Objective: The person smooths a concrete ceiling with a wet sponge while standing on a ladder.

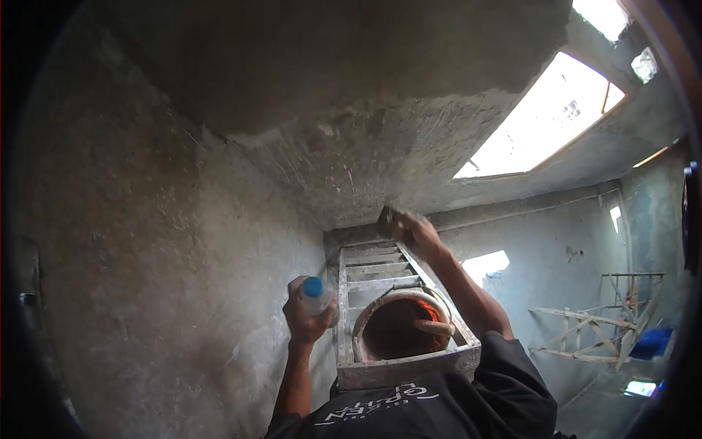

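Observation:
My left hand is wrapped round a clear plastic bottle with a blue cap, held upright beside the left wall. My right hand is raised near the rough strip of the ceiling, its fingers closed on a small dark slab-like piece whose kind I cannot tell. Between my arms, at the top of a ladder, sits a round bucket with an orange inner edge and dark contents. A pale tool handle sticks out over the bucket's right side.
A bare plastered wall rises close on the left. Overhead, the ceiling is partly smooth, partly rough, with a bright opening at the right. A wooden trestle and a blue container stand below at the far right.

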The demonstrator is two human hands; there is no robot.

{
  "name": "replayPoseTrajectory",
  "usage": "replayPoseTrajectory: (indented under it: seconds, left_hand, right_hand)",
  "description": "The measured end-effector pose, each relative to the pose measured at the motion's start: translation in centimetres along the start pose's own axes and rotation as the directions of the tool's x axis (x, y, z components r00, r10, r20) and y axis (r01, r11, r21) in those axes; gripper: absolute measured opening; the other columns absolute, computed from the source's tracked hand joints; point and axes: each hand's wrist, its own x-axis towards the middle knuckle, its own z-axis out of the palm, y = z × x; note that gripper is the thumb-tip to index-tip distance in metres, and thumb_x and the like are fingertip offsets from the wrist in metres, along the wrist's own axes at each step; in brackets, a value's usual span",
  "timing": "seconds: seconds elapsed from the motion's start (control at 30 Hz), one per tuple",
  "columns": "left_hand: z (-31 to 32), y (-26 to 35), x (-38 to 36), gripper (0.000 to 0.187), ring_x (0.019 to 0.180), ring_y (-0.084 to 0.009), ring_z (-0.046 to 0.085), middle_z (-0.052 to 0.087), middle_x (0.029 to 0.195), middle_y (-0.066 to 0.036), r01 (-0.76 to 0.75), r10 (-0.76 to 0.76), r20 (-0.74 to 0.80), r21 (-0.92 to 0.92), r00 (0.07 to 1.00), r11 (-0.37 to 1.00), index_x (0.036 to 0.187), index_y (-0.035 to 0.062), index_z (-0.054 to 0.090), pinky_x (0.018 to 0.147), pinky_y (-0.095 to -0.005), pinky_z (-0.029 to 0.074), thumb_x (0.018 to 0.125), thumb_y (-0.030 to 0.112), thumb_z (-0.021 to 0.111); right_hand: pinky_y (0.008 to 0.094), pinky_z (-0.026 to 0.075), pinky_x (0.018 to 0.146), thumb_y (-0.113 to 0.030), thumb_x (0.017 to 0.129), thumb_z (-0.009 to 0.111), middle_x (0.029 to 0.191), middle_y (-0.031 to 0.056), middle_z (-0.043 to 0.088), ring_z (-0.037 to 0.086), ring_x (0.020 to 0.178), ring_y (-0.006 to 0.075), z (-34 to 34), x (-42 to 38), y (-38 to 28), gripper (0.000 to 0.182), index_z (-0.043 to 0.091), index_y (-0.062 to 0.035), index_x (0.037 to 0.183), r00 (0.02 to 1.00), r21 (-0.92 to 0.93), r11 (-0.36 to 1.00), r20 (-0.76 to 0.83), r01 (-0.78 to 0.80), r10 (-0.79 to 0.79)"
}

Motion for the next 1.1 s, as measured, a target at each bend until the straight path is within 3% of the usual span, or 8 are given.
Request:
replayPoseTrajectory:
  seconds: [0.23, 0.33, 0.4, 0.5, 0.6, 0.83, 1.0, 1.1]
  left_hand:
    - [2.6, 2.8, 3.1, 0.055, 0.079, -0.0227, 0.069, 0.067, 0.087, -0.011, -0.067, 0.066, 0.078, 0.001, 0.995, 0.998, 0.11, 0.0064, 0.051, 0.072, -0.034, 0.055, 0.068, 0.024, 0.081]
    - [3.5, 3.0, 3.7, 0.056, 0.08, -0.0224, 0.069, 0.066, 0.088, -0.012, -0.063, 0.063, 0.086, -0.007, 0.994, 0.998, 0.111, 0.0062, 0.05, 0.073, -0.034, 0.055, 0.068, 0.022, 0.081]
    - [3.9, 2.6, 3.5, 0.056, 0.08, -0.0224, 0.069, 0.066, 0.089, -0.012, -0.062, 0.061, 0.097, 0.006, 0.993, 0.998, 0.111, 0.0062, 0.05, 0.073, -0.0341, 0.055, 0.068, 0.022, 0.081]
    - [3.9, 1.3, 2.8, 0.056, 0.081, -0.023, 0.069, 0.066, 0.091, -0.012, -0.004, 0.004, 0.135, -0.006, 0.991, 1.0, 0.111, 0.0054, 0.051, 0.074, -0.0344, 0.055, 0.067, 0.022, 0.082]
    - [3.7, 0.0, 2.3, 0.057, 0.081, -0.0247, 0.068, 0.065, 0.093, -0.013, -0.009, 0.005, 0.138, 0.028, 0.99, 1.0, 0.11, 0.0047, 0.051, 0.074, -0.0347, 0.055, 0.066, 0.022, 0.082]
    - [3.4, -2.1, 1.5, 0.059, 0.082, -0.0284, 0.067, 0.063, 0.098, -0.015, 0.004, -0.01, 0.114, 0.054, 0.993, 0.999, 0.11, 0.0041, 0.051, 0.074, -0.0367, 0.055, 0.065, 0.022, 0.083]
    - [3.6, -2.9, 0.9, 0.06, 0.084, -0.0282, 0.067, 0.062, 0.098, -0.015, 0.058, -0.062, 0.117, 0.04, 0.991, 0.998, 0.11, 0.0039, 0.051, 0.075, -0.0368, 0.054, 0.064, 0.021, 0.084]
    - [3.8, -3.2, 0.9, 0.059, 0.084, -0.0272, 0.066, 0.062, 0.098, -0.015, 0.071, -0.077, 0.115, 0.054, 0.99, 0.996, 0.11, 0.0039, 0.051, 0.076, -0.0364, 0.054, 0.064, 0.021, 0.084]
  right_hand:
    - [0.0322, 0.049, 0.086, -0.016, 0.094, 0.055, 0.105, 0.0097, 0.062, 0.061, 0.094, 0.0192, 4.4, 12.1, -6.5, 0.029, 0.056, 0.004, 0.115, 0.931, 0.041, 0.933, 0.065, 0.357, -0.359]
    - [0.0282, 0.048, 0.083, -0.018, 0.094, 0.056, 0.098, 0.0069, 0.063, 0.06, 0.09, 0.0148, 7.6, 15.0, -8.6, 0.029, 0.059, 0.0046, 0.111, 0.813, -0.011, 0.813, -0.027, 0.582, -0.582]
    - [0.0229, 0.045, 0.077, -0.018, 0.095, 0.054, 0.09, 0.0031, 0.061, 0.056, 0.084, 0.0092, 8.1, 17.5, -9.7, 0.026, 0.062, 0.0042, 0.106, 0.601, -0.155, 0.585, 0.081, 0.796, -0.795]
    - [0.022, 0.041, 0.071, -0.017, 0.094, 0.052, 0.079, 0.0017, 0.06, 0.051, 0.074, 0.0072, 10.2, 19.2, -11.3, 0.023, 0.06, 0.0048, 0.09, 0.472, -0.29, 0.488, -0.127, 0.823, -0.872]
    - [0.0209, 0.043, 0.07, -0.012, 0.094, 0.051, 0.079, -0.0005, 0.058, 0.05, 0.073, 0.0066, 10.9, 21.3, -11.7, 0.021, 0.065, 0.0023, 0.1, 0.305, -0.294, 0.35, -0.189, 0.889, -0.933]
    - [0.0303, 0.05, 0.085, -0.006, 0.09, 0.053, 0.108, 0.0127, 0.068, 0.064, 0.104, 0.021, 12.2, 22.0, -13.2, 0.03, 0.06, 0.0002, 0.119, 0.035, -0.75, 0.125, -0.135, 0.65, -0.99]
    - [0.0438, 0.045, 0.099, 0.007, 0.081, 0.055, 0.126, 0.0206, 0.055, 0.048, 0.122, 0.0391, 10.5, 27.2, -13.7, 0.047, 0.054, -0.0029, 0.127, -0.254, -0.818, -0.427, 0.35, 0.386, -0.902]
    - [0.041, 0.043, 0.102, 0.008, 0.082, 0.053, 0.125, 0.0236, 0.055, 0.051, 0.119, 0.039, 9.7, 28.6, -12.2, 0.042, 0.057, -0.0007, 0.123, -0.265, -0.811, -0.464, 0.388, 0.357, -0.883]
